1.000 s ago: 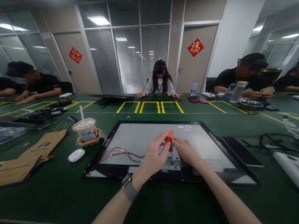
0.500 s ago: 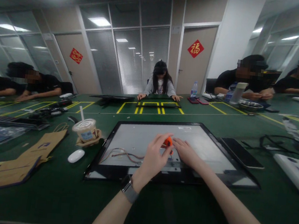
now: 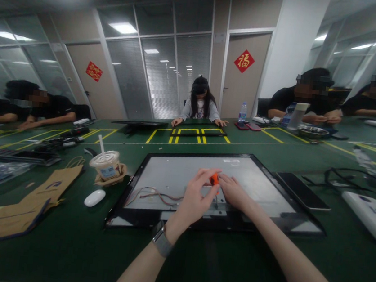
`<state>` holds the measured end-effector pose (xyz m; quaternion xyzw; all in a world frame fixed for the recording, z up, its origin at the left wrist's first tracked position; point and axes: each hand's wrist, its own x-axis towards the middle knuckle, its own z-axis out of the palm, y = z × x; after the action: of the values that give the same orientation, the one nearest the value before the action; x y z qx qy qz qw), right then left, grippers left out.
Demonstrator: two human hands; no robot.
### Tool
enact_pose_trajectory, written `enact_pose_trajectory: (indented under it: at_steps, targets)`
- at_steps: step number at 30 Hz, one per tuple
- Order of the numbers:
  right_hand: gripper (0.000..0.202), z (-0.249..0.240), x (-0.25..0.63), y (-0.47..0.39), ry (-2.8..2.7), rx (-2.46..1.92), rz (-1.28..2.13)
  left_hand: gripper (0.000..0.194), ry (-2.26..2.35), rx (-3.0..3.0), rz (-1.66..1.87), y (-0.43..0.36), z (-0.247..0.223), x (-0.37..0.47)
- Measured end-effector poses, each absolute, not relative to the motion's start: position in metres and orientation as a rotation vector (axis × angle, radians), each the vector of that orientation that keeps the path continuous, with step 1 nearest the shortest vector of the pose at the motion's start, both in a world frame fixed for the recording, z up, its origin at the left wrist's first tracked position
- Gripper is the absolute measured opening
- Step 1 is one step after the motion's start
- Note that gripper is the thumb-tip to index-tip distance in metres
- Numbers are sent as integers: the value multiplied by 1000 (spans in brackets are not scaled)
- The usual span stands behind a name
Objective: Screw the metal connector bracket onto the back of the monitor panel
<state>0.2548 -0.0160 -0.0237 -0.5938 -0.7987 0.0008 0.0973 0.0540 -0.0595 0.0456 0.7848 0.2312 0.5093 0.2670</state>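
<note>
My left hand [image 3: 199,192] is closed around the orange handle of a screwdriver [image 3: 215,179], its thin shaft pointing down at a metal strip on the panel. Beside it, my right hand [image 3: 234,192] rests low over the panel with its fingers stretched out, the tips close to the orange handle; whether they touch it I cannot tell. Under both hands lies a flat display panel [image 3: 171,171] with a grey back and a black frame. Thin coloured wires [image 3: 154,194] run across its left part. The screwdriver's tip is too small to make out.
Left of the panel stand a drink cup [image 3: 107,165] in a carton holder, a white mouse [image 3: 94,198] and a paper bag [image 3: 31,209]. On the right lie a dark phone-like slab [image 3: 301,191], a white device [image 3: 369,216] and black cables [image 3: 340,176]. Several people sit around the green table.
The orange handle has turned a little in my left hand, whose fingers have shifted slightly. More of the shaft shows below. My right hand has hardly moved.
</note>
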Motion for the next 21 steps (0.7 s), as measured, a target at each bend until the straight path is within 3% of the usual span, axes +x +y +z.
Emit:
enact_pose_trajectory:
  at_steps: [5, 11, 18, 21]
  targets:
    - [57, -24, 254, -16, -2365, -1760, 19, 27, 680, 2156, 1492, -58, 44, 55]
    - [57, -23, 254, -16, -2371, -1780, 23, 43, 635, 2174, 1423, -59, 42, 55]
    - [56, -25, 255, -16, -2357, -1761, 17, 23, 679, 2097, 1562, -59, 43, 56]
    - [59, -27, 255, -14, -2371, -1759, -15, 29, 650, 2062, 1546, -59, 43, 55]
